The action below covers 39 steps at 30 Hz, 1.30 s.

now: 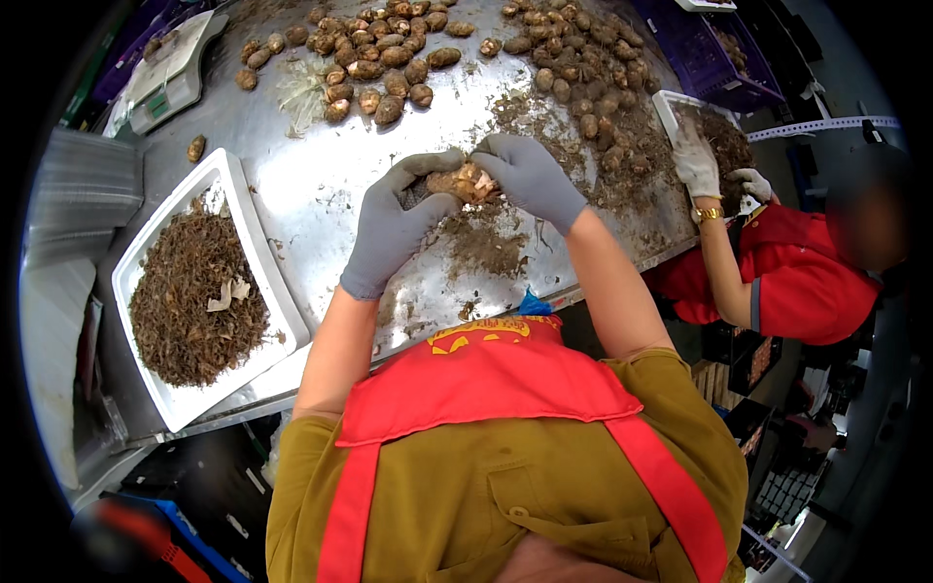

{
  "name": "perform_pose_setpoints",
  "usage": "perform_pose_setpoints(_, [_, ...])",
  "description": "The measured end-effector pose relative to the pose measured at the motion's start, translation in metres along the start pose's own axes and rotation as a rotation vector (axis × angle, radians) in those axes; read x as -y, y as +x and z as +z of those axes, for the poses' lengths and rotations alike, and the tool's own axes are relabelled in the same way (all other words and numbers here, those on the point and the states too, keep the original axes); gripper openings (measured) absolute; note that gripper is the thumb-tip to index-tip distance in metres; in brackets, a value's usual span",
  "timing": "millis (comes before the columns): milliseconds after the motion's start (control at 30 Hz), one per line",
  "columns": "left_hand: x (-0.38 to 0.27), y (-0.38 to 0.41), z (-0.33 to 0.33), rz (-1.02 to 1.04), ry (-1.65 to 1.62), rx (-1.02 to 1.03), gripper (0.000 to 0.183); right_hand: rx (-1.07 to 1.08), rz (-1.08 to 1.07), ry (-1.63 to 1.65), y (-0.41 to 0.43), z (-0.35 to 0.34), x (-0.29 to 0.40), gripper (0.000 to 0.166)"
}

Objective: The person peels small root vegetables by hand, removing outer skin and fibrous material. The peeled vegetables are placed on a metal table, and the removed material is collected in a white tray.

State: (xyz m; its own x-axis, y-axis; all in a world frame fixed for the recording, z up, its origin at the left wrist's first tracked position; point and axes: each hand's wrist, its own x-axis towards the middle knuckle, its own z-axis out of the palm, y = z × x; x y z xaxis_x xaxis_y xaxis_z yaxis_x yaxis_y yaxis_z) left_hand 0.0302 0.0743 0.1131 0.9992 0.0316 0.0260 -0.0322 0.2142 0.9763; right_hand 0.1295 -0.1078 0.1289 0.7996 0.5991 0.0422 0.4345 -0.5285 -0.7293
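A brown taro corm (pixel 461 184) with pale pinkish patches at its right end sits in my gloved left hand (pixel 402 218), fingers and thumb around it. My right hand (pixel 533 175), also in a grey glove, has its fingertips pinched together at the corm's right end; whether they grip a bit of its skin is hidden. Both hands are above a metal table (pixel 313 175). Brown scraps and soil (pixel 485 244) lie just below them. Beyond are a pile of cleaner corms (pixel 386 55) and, to its right, a pile of dirtier corms (pixel 583 65).
A white foam tray (pixel 237 182) of brown fibres stands at left, a scale (pixel 171 73) behind it. At right, a co-worker in red (pixel 802 270) has gloved hands at another foam tray (pixel 667 106). A purple crate (pixel 700 58) stands beyond.
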Motion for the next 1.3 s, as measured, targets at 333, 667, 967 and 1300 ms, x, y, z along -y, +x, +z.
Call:
perform_pose_setpoints(333, [0.002,0.002,-0.006,-0.044,-0.15,0.006,0.049,-0.093,-0.069,0.279,-0.021,-0.003,0.031,0.027])
perform_pose_setpoints(667, [0.019,0.002,-0.007,-0.119,-0.33,0.088,0.052,-0.188,-0.154,-0.121,-0.013,0.037,-0.007,0.018])
perform_pose_setpoints(967, [0.027,0.004,-0.014,-0.067,-0.617,0.065,0.065,-0.098,0.099,0.415,-0.02,0.009,-0.003,0.032])
perform_pose_setpoints(1300, [0.026,0.003,0.004,-0.123,-0.318,0.035,0.073,-0.352,-0.128,0.168,-0.026,0.029,0.024,0.016])
